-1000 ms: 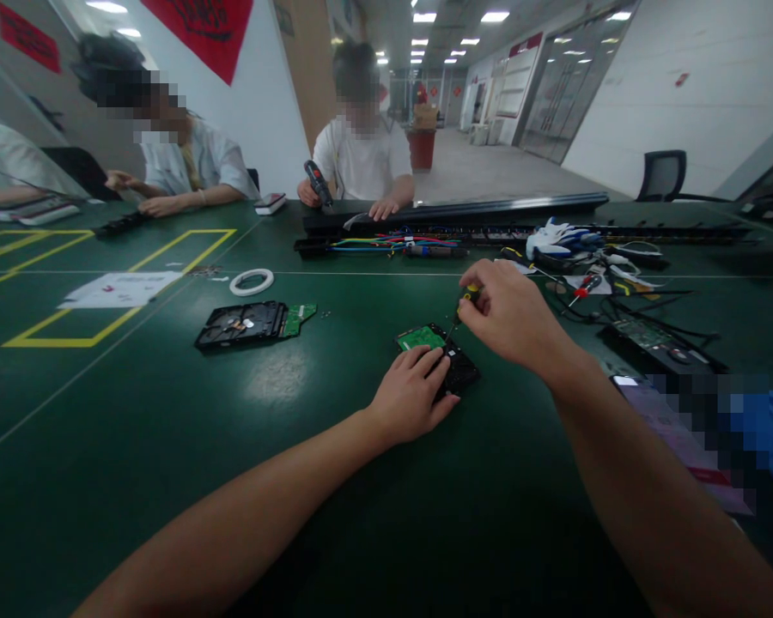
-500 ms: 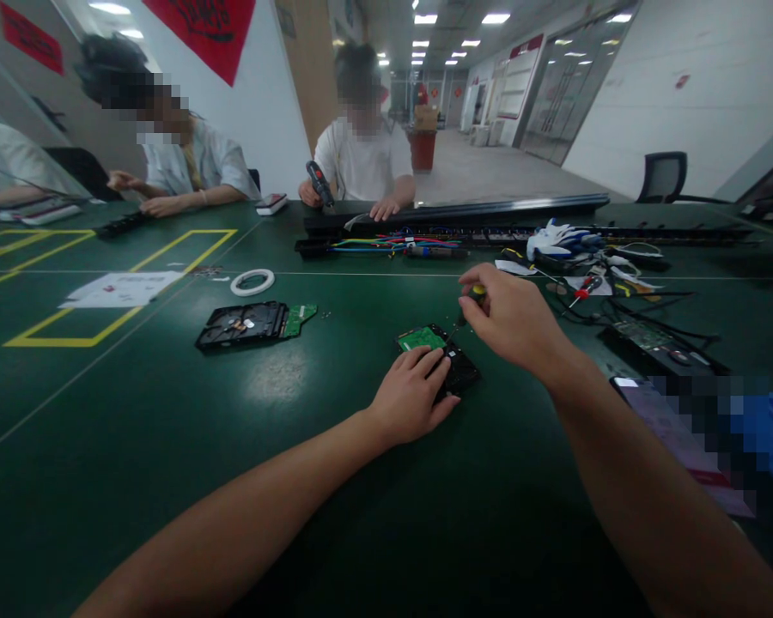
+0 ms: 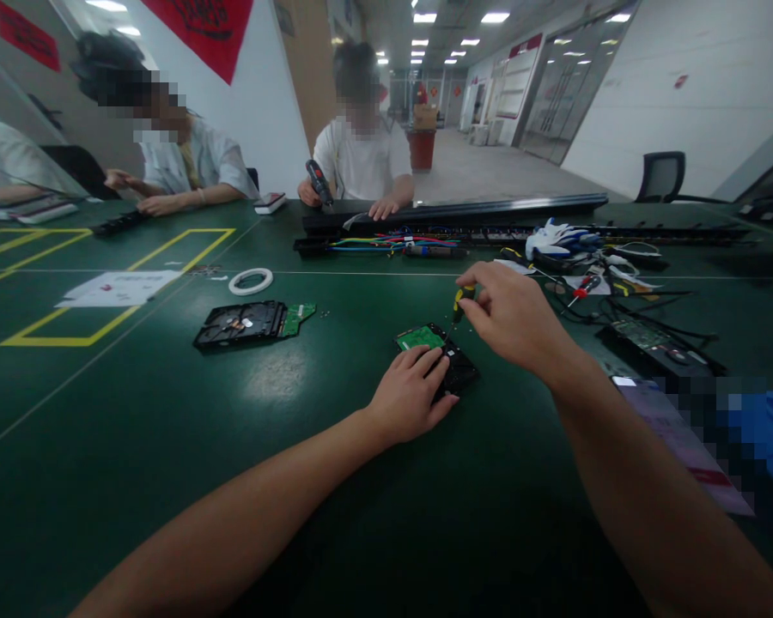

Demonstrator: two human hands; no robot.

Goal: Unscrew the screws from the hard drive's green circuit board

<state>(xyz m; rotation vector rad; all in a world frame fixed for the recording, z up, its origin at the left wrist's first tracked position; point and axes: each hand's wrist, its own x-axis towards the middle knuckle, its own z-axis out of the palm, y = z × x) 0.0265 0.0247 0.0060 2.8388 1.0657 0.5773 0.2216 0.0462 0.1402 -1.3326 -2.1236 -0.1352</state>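
A small black hard drive [image 3: 456,365] with a green circuit board [image 3: 420,337] lies on the dark green table [image 3: 167,446] in front of me. My left hand [image 3: 410,396] rests flat on its near side, fingers spread over it. My right hand [image 3: 514,318] pinches a small screwdriver [image 3: 459,301] with a yellow and black handle, its tip pointing down at the drive's far edge. A second, larger hard drive [image 3: 248,322] with its own green board lies to the left, untouched.
A roll of white tape [image 3: 251,281] and a white sheet [image 3: 119,287] lie to the left by yellow floor-style markings. Long black rails with coloured wires [image 3: 392,245], gloves [image 3: 557,240] and cables [image 3: 624,300] fill the far right. Two people sit across the table.
My right hand has turned the screwdriver a little between its fingers and shifted slightly left. My left hand has stayed on the drive.
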